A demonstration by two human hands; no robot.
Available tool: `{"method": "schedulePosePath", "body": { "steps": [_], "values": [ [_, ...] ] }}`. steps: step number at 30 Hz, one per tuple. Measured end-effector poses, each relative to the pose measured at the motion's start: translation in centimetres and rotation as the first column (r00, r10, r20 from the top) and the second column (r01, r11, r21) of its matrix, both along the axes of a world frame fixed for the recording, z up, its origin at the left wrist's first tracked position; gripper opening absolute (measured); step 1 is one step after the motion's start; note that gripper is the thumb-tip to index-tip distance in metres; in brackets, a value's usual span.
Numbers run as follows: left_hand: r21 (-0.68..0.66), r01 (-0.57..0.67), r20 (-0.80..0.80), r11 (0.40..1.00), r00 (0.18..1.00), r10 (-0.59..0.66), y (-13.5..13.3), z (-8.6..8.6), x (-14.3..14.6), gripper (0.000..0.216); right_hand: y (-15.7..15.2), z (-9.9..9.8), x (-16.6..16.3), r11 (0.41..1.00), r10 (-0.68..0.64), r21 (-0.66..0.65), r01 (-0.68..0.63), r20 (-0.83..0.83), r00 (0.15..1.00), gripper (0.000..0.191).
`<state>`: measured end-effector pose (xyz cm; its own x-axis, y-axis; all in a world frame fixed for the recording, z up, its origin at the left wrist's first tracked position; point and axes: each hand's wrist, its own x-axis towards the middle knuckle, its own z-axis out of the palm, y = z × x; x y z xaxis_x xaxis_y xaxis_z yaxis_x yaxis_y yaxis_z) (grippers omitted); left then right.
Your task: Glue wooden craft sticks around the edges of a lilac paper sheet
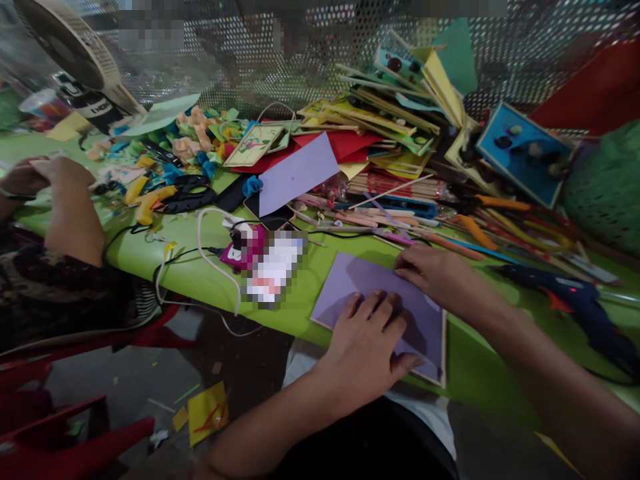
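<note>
A lilac paper sheet (345,287) lies on a thin board at the near edge of the green table (210,273). My left hand (367,343) rests flat on the sheet's near half, fingers stretched out. My right hand (440,273) presses on the sheet's far right corner with fingers extended. Neither hand holds anything.
A blue glue gun (575,300) lies to the right. Behind the sheet are sticks, pencils, coloured paper (297,173) and stacked craft boards (523,150). Black scissors (187,193) and cables lie to the left. Another person's arm (70,207) rests at the far left. A fan (70,53) stands behind.
</note>
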<state>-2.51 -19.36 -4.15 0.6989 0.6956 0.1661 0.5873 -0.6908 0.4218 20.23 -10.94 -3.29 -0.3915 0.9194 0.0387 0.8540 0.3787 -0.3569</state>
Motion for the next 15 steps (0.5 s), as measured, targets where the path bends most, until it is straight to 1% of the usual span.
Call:
{"method": "schedulePosePath", "body": {
  "steps": [5, 10, 15],
  "values": [
    [0.001, -0.004, 0.000, 1.000, 1.000, 0.004, 0.01, 0.01, 0.06, 0.054, 0.12, -0.50, 0.17, 0.999, -0.034, 0.029, 0.034, 0.002, 0.999, 0.016],
    [-0.014, 0.005, -0.011, 1.000, 1.000, -0.005, -0.01, 0.10, 0.09, 0.053, 0.51, -0.06, 0.63, 1.000, 0.009, 0.004, -0.009, -0.028, 1.000, 0.014],
    [-0.025, -0.001, -0.011, 1.000, 1.000, 0.001, -0.03, -0.01, -0.01, 0.055, 0.43, -0.10, 0.35, 0.999, -0.027, 0.018, 0.027, -0.008, 1.000, 0.014]
  ]
}}
